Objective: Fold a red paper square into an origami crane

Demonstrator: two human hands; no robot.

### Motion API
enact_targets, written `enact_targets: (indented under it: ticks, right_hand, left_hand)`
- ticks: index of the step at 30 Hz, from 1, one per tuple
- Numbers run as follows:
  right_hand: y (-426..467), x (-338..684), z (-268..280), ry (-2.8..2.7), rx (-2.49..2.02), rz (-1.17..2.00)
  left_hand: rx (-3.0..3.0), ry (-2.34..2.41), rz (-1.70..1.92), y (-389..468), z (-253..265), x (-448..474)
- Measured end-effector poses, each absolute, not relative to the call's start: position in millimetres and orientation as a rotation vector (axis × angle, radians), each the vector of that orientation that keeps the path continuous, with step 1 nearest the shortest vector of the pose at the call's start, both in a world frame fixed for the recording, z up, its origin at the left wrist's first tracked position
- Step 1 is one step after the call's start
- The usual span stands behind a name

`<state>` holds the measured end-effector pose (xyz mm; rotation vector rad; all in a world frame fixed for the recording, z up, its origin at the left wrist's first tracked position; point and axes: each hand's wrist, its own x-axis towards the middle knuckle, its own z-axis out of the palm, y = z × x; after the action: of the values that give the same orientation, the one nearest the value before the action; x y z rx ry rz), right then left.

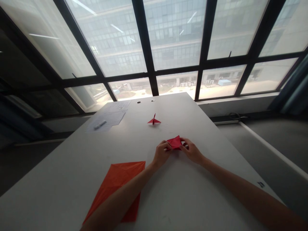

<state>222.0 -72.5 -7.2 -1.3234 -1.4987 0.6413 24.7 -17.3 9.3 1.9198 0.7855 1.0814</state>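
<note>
A small folded piece of red paper (175, 142) is held between my two hands, just above the white table. My left hand (163, 151) pinches its left edge, with the fingers closed over it. On the other side, my right hand (191, 150) grips the right edge between thumb and fingers. Farther back on the table stands a folded red paper figure (154, 120) with pointed wings and an upright tip. A creased orange-red sheet of paper (117, 176) lies to the left, partly hidden under my left forearm.
White printed sheets (108, 115) lie at the table's far left, with a pen-like white object (100, 124) on them. Two round holes pierce the white table (168, 109) near its far edge. Beyond are large dark-framed windows (175, 35). A small dark label (260, 184) sits near the right edge.
</note>
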Motion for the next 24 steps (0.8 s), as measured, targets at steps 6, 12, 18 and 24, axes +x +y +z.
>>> enact_targets:
  ticks: [6,12,18,24]
  right_hand:
    - [-72,224,-6,-1.431,-1.321,0.759]
    - [-73,226,-1,-1.326,-1.275,0.816]
    - [-77,226,8,-1.2,-1.307,0.879]
    - [-83,212,9,-1.411,-1.245,0.677]
  left_hand:
    - [1.536,0.747,1.066,-11,9,24]
    - [1.396,0.681,1.156,-11,8,27]
    - [1.303,0.623,1.177,-12,5,30]
    - [1.455,0.75,1.151,-17,9,31]
